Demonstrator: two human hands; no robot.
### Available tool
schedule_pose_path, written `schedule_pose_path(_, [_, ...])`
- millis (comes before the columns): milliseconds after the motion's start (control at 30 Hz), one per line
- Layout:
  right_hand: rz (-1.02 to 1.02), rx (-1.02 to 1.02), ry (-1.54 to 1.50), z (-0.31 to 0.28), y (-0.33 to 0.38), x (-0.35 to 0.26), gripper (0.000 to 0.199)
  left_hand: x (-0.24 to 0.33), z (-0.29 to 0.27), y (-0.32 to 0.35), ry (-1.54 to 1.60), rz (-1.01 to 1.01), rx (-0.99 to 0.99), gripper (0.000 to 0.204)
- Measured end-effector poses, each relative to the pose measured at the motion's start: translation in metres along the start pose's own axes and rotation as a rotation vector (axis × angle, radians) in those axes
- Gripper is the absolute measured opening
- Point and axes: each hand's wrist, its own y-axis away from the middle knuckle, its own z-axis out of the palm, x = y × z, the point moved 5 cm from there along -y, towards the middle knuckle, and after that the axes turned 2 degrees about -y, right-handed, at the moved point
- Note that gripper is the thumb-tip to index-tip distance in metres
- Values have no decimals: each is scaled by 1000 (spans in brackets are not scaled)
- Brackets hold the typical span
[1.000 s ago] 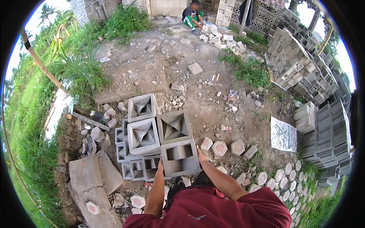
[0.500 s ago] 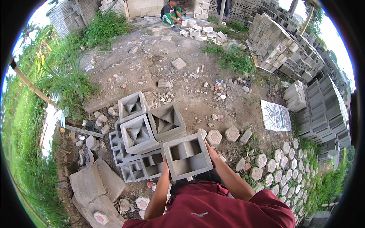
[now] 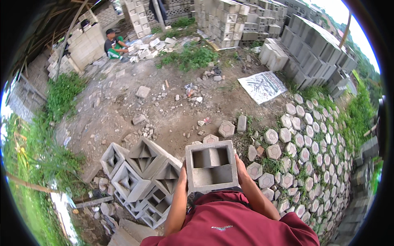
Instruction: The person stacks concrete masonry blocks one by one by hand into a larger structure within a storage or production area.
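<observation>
Between my two hands I carry a grey concrete ventilation block point(image 3: 212, 177), held in front of my body with its hollow face up. Inside its square frame are inner walls that split it into compartments. My left hand point(image 3: 183, 171) presses on its left side, and my right hand point(image 3: 241, 167) grips the right side; the fingers are partly hidden behind the block. To the left, close to my left forearm, a pile of similar blocks point(image 3: 132, 183) stands on the ground, several with pointed, star-like inner shapes.
Hexagonal pavers point(image 3: 304, 155) cover the ground on the right. Beyond them lies a printed white sheet point(image 3: 262, 87), near tall stacks of grey blocks point(image 3: 310, 48). Stones and rubble point(image 3: 143, 91) litter the dirt ahead. Far left, a person point(image 3: 114, 44) sits low by broken white blocks point(image 3: 150, 50).
My view has turned to the right, so the pile sits farther left. The held block has come away from beside the pile, still between both hands.
</observation>
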Motion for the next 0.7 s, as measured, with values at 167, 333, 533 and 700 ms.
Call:
schedule_pose_path(167, [-152,266,-38,-87,30,-59,54,-44,85,-66,-215,-92,-133,62])
schedule_pose_path(333, [-346,476,65,-161,47,-85,56,-81,131,-128,-382,-111,-268,66])
schedule_pose_path(533, [-538,746,-200,-244,115,-89,53,-132,284,-110,-628,-262,-583,61])
schedule_pose_path(700, [-595,930,-463,-282,188,-88,51,-208,366,-108,-678,-482,-873,59])
